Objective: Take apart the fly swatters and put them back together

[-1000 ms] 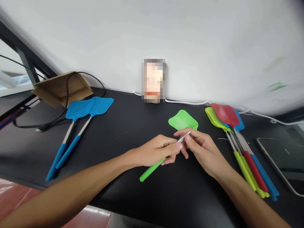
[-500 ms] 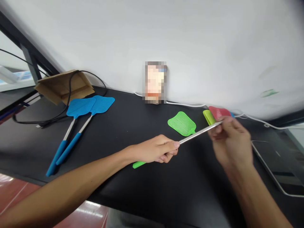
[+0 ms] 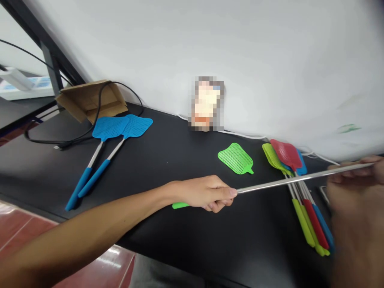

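Observation:
My left hand (image 3: 211, 194) is closed around the green grip of a fly swatter handle (image 3: 276, 184), whose thin metal rod points right. At the right edge, my blurred right hand (image 3: 354, 188) pinches the rod near its far end. A loose green swatter head (image 3: 236, 159) lies on the table behind the rod, apart from it. Below and behind the rod is a pile of fly swatters, with a red head (image 3: 286, 154) on top, a yellow-green head (image 3: 274, 158) and blue ones under it. Their coloured grips fan toward me.
Two blue fly swatters (image 3: 111, 128) lie at the left of the black table (image 3: 180, 156). Behind them are an open cardboard box (image 3: 93, 98) and a black cable (image 3: 99, 104). A pixelated upright object (image 3: 207, 104) leans against the white wall, with a white cable along its base.
My right hand has moved right along with the rod's end, and the rod shows much longer. My left hand keeps its hold. The swatter pile has come into fuller view.

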`<action>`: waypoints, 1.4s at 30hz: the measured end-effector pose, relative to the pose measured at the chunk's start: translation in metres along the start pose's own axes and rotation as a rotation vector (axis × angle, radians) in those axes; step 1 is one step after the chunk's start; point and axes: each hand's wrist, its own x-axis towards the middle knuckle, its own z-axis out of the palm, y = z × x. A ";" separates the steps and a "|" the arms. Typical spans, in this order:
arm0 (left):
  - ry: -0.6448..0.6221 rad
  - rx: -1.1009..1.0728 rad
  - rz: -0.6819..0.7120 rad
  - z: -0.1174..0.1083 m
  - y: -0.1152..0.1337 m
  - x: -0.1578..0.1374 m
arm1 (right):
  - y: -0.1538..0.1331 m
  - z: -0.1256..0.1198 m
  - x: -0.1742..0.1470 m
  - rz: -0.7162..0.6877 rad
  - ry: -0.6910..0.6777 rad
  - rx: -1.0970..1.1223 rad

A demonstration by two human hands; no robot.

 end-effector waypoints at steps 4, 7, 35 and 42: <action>0.039 0.021 -0.011 -0.001 -0.003 -0.001 | 0.012 0.017 -0.008 0.136 0.146 0.110; 0.057 0.011 0.027 0.000 -0.005 0.000 | 0.015 0.047 -0.038 0.140 0.035 0.129; 0.199 0.073 0.143 0.004 0.003 -0.001 | 0.007 0.081 -0.085 0.199 -0.249 0.036; 0.143 0.205 0.181 0.002 -0.003 0.001 | -0.002 0.042 -0.032 0.124 0.038 0.133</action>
